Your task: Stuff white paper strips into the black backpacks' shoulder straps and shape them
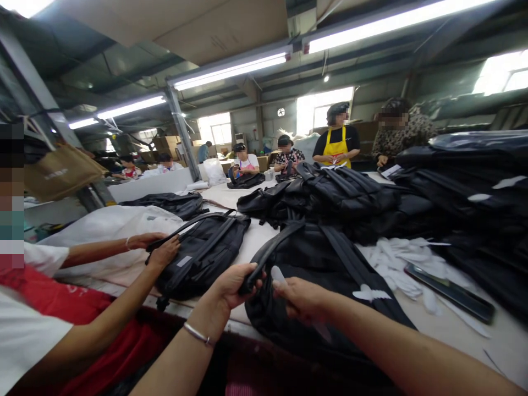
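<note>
A black backpack (317,258) lies on the work table (437,324) in front of me, its straps facing up. My left hand (233,286) is closed around the lower end of one black strap (270,250). My right hand (303,300) is closed in a pinch on a small white paper tag (278,274) beside that strap. A silver bracelet (198,334) sits on my left wrist. Another white tag (371,294) lies on the backpack.
A co-worker at my left, in a red apron, has both hands (159,247) on another black backpack (202,250). Stacked black backpacks (462,181) fill the right and far side. White tags (400,264) and a dark flat tool (449,291) lie at right. Several people work further back.
</note>
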Action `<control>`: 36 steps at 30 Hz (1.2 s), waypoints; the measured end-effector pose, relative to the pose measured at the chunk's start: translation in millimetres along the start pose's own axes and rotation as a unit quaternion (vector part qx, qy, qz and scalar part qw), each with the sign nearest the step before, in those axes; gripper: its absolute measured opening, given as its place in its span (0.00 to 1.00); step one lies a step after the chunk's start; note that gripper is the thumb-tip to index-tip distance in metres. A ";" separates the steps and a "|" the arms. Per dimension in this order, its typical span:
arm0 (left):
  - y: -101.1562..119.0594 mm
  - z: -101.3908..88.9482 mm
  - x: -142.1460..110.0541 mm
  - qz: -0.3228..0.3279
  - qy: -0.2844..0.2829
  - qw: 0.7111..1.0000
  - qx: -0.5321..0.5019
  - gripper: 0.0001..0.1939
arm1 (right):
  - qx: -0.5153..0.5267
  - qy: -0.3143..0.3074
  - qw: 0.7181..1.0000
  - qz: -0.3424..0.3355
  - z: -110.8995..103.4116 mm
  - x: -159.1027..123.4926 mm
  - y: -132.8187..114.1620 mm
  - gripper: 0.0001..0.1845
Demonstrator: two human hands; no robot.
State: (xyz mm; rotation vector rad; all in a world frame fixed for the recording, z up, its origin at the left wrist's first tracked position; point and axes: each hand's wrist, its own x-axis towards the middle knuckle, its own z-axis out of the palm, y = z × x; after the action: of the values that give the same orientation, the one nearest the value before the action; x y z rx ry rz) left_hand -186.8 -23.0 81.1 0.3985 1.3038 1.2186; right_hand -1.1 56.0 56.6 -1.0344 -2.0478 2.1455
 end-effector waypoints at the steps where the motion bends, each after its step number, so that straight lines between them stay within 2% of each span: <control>1: 1.5 -0.9 0.3 -0.005 -0.003 1.000 -0.001 0.12 | 0.009 -0.035 0.999 0.007 -0.9 -0.1 -1.3 0.24; 3: 2.1 -2.4 0.3 -0.010 -0.007 1.000 -0.004 0.11 | 0.044 -0.106 0.993 0.030 -2.9 3.6 -3.6 0.27; 6: -1.5 -3.6 0.6 -0.017 -0.013 1.000 -0.003 0.09 | 0.079 -0.180 0.978 0.069 -4.0 16.9 -6.1 0.26; 11: -10.5 -6.7 4.6 -0.046 -0.026 0.999 0.010 0.09 | 0.082 -0.272 0.954 0.094 -1.6 39.0 -11.4 0.19; 14: -12.3 -10.4 7.0 -0.061 -0.025 0.998 0.012 0.09 | 0.076 -0.299 0.946 0.104 -3.2 41.2 -16.1 0.17; 16: -11.2 -12.1 7.4 -0.064 -0.018 0.998 0.016 0.09 | 0.068 -0.275 0.955 0.085 -5.3 36.9 -18.2 0.13; 17: -9.9 -12.6 7.1 -0.059 -0.014 0.998 0.016 0.10 | 0.061 -0.244 0.966 0.064 -6.3 33.4 -18.4 0.10; 19: -6.6 -13.0 6.1 -0.046 -0.008 0.999 0.011 0.09 | 0.037 -0.145 0.989 0.008 -7.6 25.1 -17.1 0.05; 21: -2.6 -13.1 5.2 -0.037 -0.002 0.999 0.000 0.08 | 0.013 -0.036 0.999 -0.038 -8.2 17.2 -13.8 0.01; 23: 0.9 -13.1 4.9 -0.033 0.001 0.999 -0.006 0.07 | 0.025 0.051 0.997 -0.046 -8.8 11.9 -9.9 0.06; 25: 2.9 -12.7 4.9 -0.029 0.000 1.000 -0.011 0.08 | 0.064 0.100 0.992 -0.028 -9.3 10.5 -6.6 0.08; 27: 2.3 -11.5 4.6 -0.026 0.000 1.000 -0.015 0.08 | 0.100 0.110 0.989 0.000 -8.7 13.2 -4.6 0.07; 30: -4.4 -7.6 3.2 -0.032 0.006 0.999 -0.007 0.09 | 0.150 0.077 0.985 0.025 -3.6 22.4 -4.8 0.06; 33: -14.9 -3.0 1.5 -0.038 0.016 0.999 0.013 0.11 | 0.196 0.032 0.980 0.011 6.1 32.9 -7.3 0.07; 36: -23.1 -0.5 0.9 -0.014 0.032 0.999 0.025 0.08 | 0.211 0.012 0.977 -0.011 12.9 39.3 -8.7 0.08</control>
State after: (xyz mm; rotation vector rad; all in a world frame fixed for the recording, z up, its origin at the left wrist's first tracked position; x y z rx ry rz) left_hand -177.1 -31.3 61.9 0.3776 1.3931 1.1850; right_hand -41.4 62.7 45.8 -0.9622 -1.4803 2.3895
